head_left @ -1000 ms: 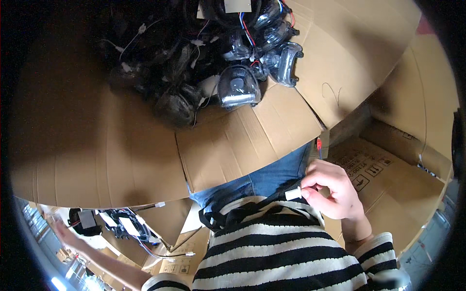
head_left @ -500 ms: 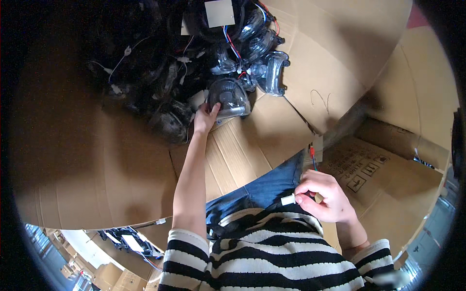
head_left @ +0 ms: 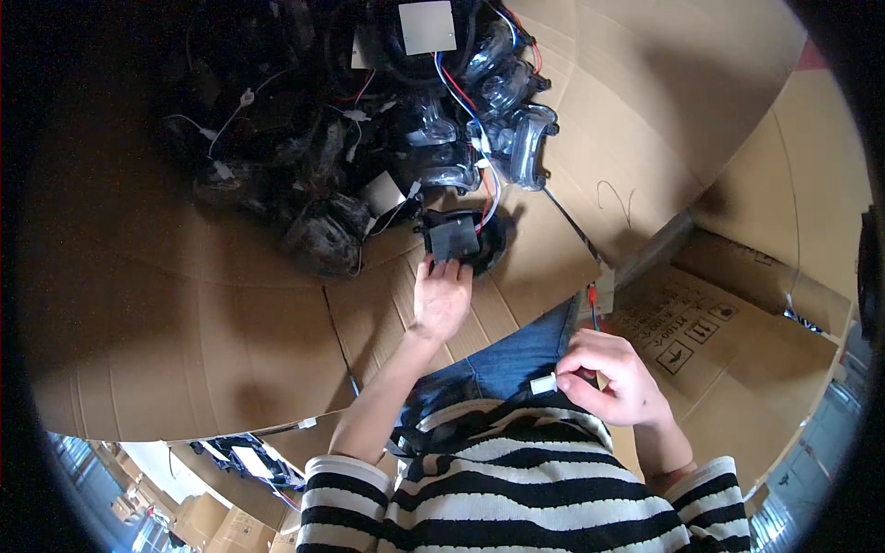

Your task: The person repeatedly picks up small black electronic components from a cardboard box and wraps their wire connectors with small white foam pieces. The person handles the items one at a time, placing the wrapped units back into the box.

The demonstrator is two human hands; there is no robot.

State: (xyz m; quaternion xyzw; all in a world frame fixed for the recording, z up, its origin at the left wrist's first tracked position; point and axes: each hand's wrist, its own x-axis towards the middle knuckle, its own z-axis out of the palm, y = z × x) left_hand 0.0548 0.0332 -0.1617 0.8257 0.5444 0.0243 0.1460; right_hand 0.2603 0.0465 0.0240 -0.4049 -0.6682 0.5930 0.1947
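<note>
My left hand grips a black lamp unit by its near edge, palm turned up. The unit's dark back, with a flat grey-black plate, faces me, and red, white and blue wires run up from it. Close to my waist, my right hand pinches a small white piece, perhaps a connector; its inner end is hidden by the fingers. Beyond my left hand, several clear-lensed lamp units lie heaped in a big cardboard box.
Thin white cables with plugs straggle over the dark pile at the left. A red connector hangs at the box's near edge. An open carton with printed marks stands at the right, and more lamp parts sit lower left.
My left hand has drawn the lamp unit out of the heap toward me and turned it, so its back shows instead of the clear lens. My right hand has barely moved.
</note>
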